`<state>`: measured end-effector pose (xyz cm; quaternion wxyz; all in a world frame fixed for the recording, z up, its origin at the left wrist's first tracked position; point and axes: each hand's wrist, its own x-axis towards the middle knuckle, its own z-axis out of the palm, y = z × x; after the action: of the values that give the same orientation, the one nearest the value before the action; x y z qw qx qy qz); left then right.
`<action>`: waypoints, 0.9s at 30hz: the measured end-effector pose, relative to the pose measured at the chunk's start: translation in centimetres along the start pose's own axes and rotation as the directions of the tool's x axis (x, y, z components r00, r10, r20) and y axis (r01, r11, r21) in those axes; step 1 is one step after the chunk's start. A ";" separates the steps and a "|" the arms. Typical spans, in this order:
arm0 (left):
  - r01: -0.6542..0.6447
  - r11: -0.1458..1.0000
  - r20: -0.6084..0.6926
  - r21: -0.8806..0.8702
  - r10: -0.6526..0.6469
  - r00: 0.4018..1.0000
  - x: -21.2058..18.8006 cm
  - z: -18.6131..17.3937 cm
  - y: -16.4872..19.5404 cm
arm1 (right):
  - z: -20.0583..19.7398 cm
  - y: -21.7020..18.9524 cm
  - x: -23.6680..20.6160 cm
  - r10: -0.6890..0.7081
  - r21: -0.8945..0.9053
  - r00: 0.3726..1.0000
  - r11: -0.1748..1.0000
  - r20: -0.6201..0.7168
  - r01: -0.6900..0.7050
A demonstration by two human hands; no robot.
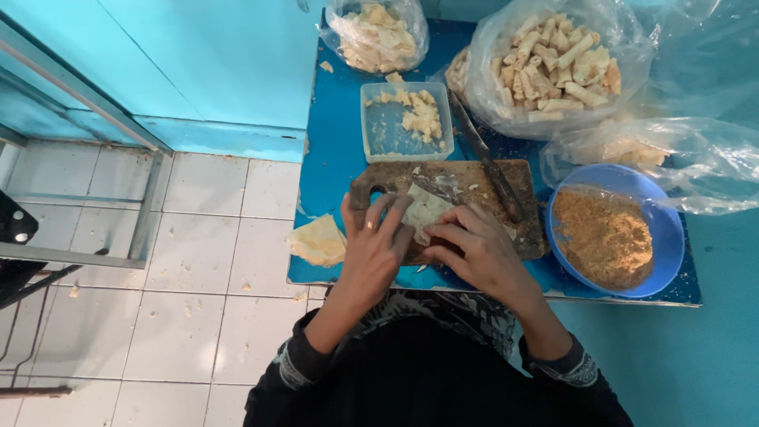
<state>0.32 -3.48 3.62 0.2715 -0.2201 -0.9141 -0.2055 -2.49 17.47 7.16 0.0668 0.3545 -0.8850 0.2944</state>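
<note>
1. Your left hand lies on the near left of the wooden cutting board, fingers spread and pressing the edge of a pale wrapper sheet.
2. Your right hand curls over the sheet's near right edge, fingers bent together on it.
3. A knife lies across the board's far right.
4. Right of the board: a blue bowl of crumbs.
5. Far side: a clear tub and a bag of rolls.
</note>
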 end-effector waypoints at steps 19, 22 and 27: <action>0.301 0.903 0.058 -0.307 -0.297 0.953 1.3 1.0 -0.6 | 1.1 3.1 4.0 0.254 0.080 0.954 0.960 0.161 -0.269; 0.330 0.879 0.032 -0.345 -0.341 0.940 1.3 0.9 -0.5 | 1.4 2.9 3.5 0.265 0.171 0.957 0.944 0.122 -0.283; 0.188 0.945 -0.013 -0.267 -0.199 0.980 0.9 0.1 -0.5 | 1.1 2.4 2.3 0.085 0.067 0.996 0.994 -0.020 -0.083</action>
<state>-0.68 -3.62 3.98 0.2365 -0.1593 -0.8901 -0.3555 -5.68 16.89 5.83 0.0528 0.3155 -0.8881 0.3302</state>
